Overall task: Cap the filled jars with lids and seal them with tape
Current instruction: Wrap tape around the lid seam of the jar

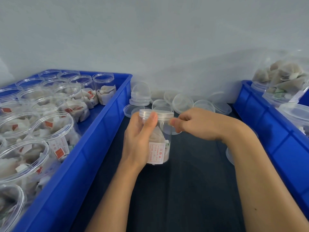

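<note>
Capped jar (158,139) upright over dark mat (184,190), gripped by your left hand (140,139); right hand (192,124) pinches at lid (156,113). Loose lids (182,101) behind, blue bins (93,148) flanking. Red-print label (156,154) unreadable.

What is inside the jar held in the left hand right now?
Through the clear wall of the jar, pale tea-bag sachets show. A lid sits on top. The left hand and the white label cover part of the contents, so no count is possible.
</note>
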Action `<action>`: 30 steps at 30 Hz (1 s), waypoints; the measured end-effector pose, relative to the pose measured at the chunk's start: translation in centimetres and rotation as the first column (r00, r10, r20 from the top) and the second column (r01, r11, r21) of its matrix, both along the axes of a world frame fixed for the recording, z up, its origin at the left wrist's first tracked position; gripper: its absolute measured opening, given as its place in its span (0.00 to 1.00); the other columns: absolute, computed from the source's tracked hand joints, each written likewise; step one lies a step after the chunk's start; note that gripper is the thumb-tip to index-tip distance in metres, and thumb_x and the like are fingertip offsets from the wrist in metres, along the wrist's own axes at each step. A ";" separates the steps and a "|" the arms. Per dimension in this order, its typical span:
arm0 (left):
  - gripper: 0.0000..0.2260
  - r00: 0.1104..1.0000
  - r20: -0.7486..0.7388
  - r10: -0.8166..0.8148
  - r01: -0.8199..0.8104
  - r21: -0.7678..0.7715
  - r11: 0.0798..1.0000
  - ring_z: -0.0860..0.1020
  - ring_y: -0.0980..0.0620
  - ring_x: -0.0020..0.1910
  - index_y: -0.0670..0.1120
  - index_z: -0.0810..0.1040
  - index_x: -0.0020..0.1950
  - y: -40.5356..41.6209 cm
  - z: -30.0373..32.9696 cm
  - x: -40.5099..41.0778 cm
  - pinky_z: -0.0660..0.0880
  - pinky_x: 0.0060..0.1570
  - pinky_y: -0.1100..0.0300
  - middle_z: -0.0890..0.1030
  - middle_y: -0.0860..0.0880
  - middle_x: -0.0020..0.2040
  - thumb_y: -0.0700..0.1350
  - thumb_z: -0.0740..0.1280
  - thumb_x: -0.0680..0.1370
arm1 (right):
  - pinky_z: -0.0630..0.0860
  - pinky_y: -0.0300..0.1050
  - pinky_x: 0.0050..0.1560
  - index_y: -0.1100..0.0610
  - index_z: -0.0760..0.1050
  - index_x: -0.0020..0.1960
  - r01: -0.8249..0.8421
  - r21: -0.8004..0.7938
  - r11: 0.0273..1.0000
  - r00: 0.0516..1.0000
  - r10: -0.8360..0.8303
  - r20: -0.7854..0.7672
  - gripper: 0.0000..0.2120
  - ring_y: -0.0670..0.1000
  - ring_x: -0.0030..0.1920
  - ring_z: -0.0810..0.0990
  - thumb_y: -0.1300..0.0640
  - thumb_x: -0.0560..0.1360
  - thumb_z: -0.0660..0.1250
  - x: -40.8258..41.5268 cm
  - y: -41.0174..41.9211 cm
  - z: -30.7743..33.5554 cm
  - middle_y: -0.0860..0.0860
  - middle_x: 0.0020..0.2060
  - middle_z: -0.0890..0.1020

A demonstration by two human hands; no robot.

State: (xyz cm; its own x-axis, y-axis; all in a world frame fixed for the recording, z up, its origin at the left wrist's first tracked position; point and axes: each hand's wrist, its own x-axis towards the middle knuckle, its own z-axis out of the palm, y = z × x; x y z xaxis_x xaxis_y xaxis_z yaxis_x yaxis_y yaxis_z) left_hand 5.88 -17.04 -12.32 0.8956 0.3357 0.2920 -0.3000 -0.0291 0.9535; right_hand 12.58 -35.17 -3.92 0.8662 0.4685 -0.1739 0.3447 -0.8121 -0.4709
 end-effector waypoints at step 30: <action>0.22 0.982 -0.074 0.174 -0.167 0.095 0.981 0.83 0.65 0.44 0.58 0.76 0.60 -0.3 0.7 -0.2 0.75 0.35 0.74 0.83 0.67 0.49 0.69 0.61 0.73 | 0.67 0.48 0.35 0.44 0.83 0.39 -0.035 0.188 0.981 0.998 0.025 0.058 0.19 0.49 0.26 0.65 0.34 0.80 0.66 0.3 -0.4 0.0 0.47 0.26 0.68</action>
